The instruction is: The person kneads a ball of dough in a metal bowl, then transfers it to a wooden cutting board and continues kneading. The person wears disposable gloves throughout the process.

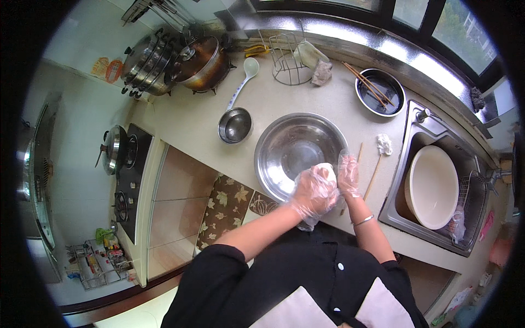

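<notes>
Both hands wear clear plastic gloves. My left hand [315, 192] is curled around a smooth white lump [326, 171], perhaps dough, over the near right part of a wide stainless steel bowl [268, 137]. Beside the bowl's right rim, my right hand [348, 176] is upright with its fingers extended and close together; nothing is seen in it, but its palm side is partly hidden. One thin wooden stick [360, 152] lies partly behind this hand. Farther right, another stick [372, 177] ends at a crumpled white piece [384, 144] on the counter.
A small metal bowl [235, 126] and a ladle [251, 67] lie to the left. Behind stand a wire rack [289, 61] and a dark pan [379, 92] with chopsticks across it. The sink [396, 205] at right holds a large cream basin [434, 187]. Pots stand at the back left.
</notes>
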Action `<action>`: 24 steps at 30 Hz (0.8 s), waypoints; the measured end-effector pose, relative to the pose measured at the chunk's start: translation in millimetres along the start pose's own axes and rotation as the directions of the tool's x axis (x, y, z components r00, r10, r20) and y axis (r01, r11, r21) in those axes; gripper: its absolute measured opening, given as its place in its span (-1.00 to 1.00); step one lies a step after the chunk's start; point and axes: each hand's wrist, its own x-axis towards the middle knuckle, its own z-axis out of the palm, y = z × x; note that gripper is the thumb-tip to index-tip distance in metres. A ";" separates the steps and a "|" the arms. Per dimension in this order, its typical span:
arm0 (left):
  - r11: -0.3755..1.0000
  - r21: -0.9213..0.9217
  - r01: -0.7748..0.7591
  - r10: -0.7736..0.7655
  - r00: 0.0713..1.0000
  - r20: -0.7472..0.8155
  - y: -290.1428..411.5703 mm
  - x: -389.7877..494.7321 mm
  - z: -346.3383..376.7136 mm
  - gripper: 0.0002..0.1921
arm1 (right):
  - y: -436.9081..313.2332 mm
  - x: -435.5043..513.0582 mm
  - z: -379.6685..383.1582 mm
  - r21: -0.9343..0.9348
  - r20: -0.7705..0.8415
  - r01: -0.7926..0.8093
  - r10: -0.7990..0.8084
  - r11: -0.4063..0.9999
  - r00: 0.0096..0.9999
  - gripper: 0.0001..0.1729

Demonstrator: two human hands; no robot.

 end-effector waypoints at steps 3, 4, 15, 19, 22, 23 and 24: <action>0.999 -0.039 -0.021 0.009 0.958 -0.287 -7.3 8.0 27.7 -0.70 | -4.8 -2.2 -4.4 0.184 0.187 -0.261 0.227 0.948 0.956 -0.44; 1.000 0.002 0.001 0.000 0.950 -0.311 -14.0 13.2 35.5 -0.71 | -8.6 -3.2 -6.7 0.168 0.207 -0.274 0.238 0.947 0.949 -0.45; 0.960 0.249 0.131 -0.027 0.923 -0.383 -100.5 120.4 46.0 -0.87 | -52.6 -16.9 -13.2 0.222 0.187 -0.346 0.309 0.912 0.933 -0.44; 0.963 0.249 0.100 0.012 0.911 -0.413 -129.7 135.2 58.6 -0.87 | -49.6 -23.3 -9.0 0.156 0.096 -0.277 0.265 0.948 0.959 -0.40; 0.949 0.222 0.226 -0.116 0.900 -0.419 -139.8 140.6 68.6 -0.83 | -45.8 -24.1 -4.4 0.124 0.024 -0.187 0.185 0.975 0.982 -0.41; 0.939 0.214 0.271 -0.162 0.892 -0.422 -139.5 141.2 70.3 -0.82 | -44.9 -24.2 -3.4 0.087 0.044 -0.194 0.191 0.977 0.981 -0.41; 0.939 0.182 0.293 -0.189 0.879 -0.437 -137.3 142.2 70.8 -0.79 | -44.1 -23.2 -1.9 0.059 0.058 -0.215 0.212 0.975 0.976 -0.41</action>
